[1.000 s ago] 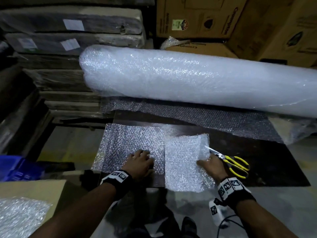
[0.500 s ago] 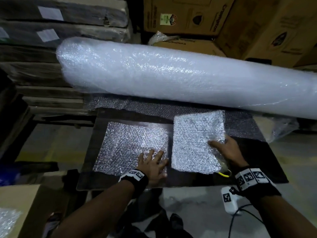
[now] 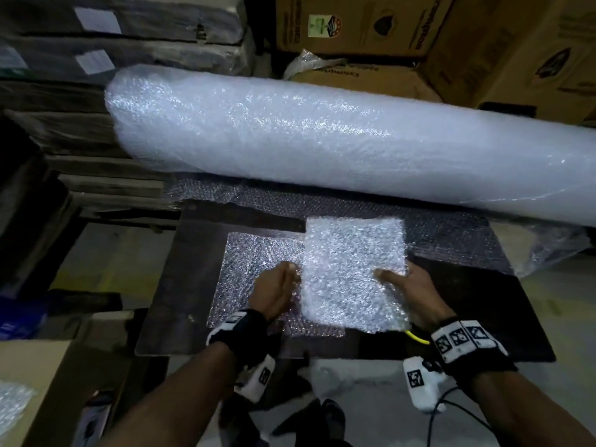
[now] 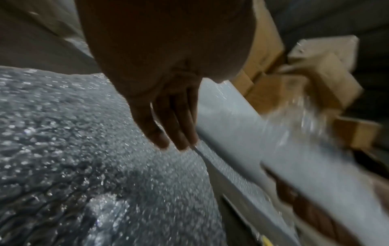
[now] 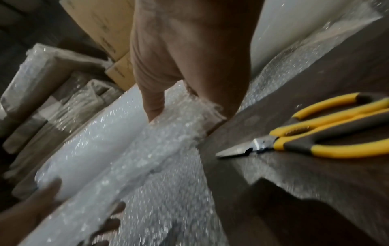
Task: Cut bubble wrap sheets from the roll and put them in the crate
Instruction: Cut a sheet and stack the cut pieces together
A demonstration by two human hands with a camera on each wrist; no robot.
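A big white bubble wrap roll (image 3: 322, 137) lies across the far side of a dark board (image 3: 483, 311). My right hand (image 3: 396, 282) pinches a cut bubble wrap sheet (image 3: 351, 269) by its right edge, thumb (image 5: 153, 106) on top and fingers hidden beneath, holding it just above the board. The left hand (image 3: 280, 285) is at that sheet's left edge, its fingers (image 4: 168, 133) straight and close together. A second flat sheet (image 3: 254, 262) lies on the board under the left hand. Yellow-handled scissors (image 5: 315, 139) lie on the board beside my right wrist.
Cardboard boxes (image 3: 354, 24) and wrapped flat packs (image 3: 113, 27) are stacked behind the roll. An open carton (image 3: 48, 382) with bubble wrap inside stands at the lower left, and something blue (image 3: 16, 314) shows past it. Bare floor lies left of the board.
My right hand has lifted the cut sheet and carried it left, partly over the flat sheet. The left hand has come off the flat sheet to the cut sheet's left edge.
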